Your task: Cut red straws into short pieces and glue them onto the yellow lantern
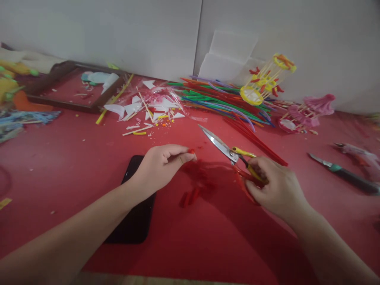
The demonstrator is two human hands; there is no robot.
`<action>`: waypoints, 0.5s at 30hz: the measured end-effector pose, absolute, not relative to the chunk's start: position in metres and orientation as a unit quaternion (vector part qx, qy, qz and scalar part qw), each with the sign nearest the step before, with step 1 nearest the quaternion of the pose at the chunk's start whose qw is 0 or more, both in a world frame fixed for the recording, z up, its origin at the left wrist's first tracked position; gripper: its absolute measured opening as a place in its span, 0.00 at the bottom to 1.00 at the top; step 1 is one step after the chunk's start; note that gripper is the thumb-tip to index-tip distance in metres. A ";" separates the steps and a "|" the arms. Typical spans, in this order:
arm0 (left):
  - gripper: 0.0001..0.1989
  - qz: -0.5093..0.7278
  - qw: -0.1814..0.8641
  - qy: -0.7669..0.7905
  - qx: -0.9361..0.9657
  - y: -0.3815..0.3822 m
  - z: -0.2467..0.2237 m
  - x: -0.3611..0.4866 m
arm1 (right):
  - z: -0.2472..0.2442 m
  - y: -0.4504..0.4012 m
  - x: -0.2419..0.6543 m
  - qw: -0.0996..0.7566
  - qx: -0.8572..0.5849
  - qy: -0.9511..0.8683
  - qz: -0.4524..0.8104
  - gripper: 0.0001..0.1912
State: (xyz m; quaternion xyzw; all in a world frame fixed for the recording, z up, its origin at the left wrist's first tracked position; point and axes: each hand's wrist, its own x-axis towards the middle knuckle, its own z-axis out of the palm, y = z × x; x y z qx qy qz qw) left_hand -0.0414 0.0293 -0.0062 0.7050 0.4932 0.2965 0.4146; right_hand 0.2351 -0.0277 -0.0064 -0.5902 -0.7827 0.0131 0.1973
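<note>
Two hands (163,168) (276,190), one pair of scissors (233,154)

The left hand (160,168) is seen bare, mid-frame; the right hand (279,190), likewise, right of centre. Uncovered forearms (89,225) are shown toward both lower corners.

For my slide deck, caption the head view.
Right hand holds scissors; left hand pinches a small red piece above a red tabletop.

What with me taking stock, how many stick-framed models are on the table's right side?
2: the yellow model near the wall, and the pink model to its right. Smaller ones could be hidden behind them.
</note>
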 end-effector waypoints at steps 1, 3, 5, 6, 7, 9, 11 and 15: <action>0.14 0.292 0.417 0.490 0.707 0.029 -0.006 -0.042 | -0.005 -0.029 0.232 0.204 -0.587 -0.784 0.010 0.07; 0.15 0.283 0.392 0.492 0.724 0.029 -0.005 -0.042 | -0.004 -0.030 0.229 0.200 -0.580 -0.790 0.021 0.14; 0.15 0.279 0.356 0.490 0.745 0.027 -0.004 -0.041 | -0.005 -0.030 0.227 0.190 -0.575 -0.794 0.047 0.18; 0.14 0.281 0.347 0.485 0.752 0.026 -0.002 -0.041 | -0.005 -0.031 0.226 0.186 -0.575 -0.794 0.060 0.19; 0.13 0.284 0.347 0.478 0.755 0.025 -0.001 -0.041 | -0.006 -0.031 0.226 0.183 -0.576 -0.794 0.072 0.20; 0.11 0.288 0.361 0.467 0.754 0.024 0.001 -0.040 | -0.007 -0.032 0.225 0.176 -0.576 -0.794 0.084 0.23; 0.09 0.285 0.371 0.465 0.752 0.024 0.002 -0.040 | -0.008 -0.033 0.224 0.169 -0.575 -0.796 0.090 0.25; 0.10 0.269 0.377 0.462 0.756 0.026 0.002 -0.041 | -0.009 -0.033 0.227 0.172 -0.571 -0.795 0.112 0.26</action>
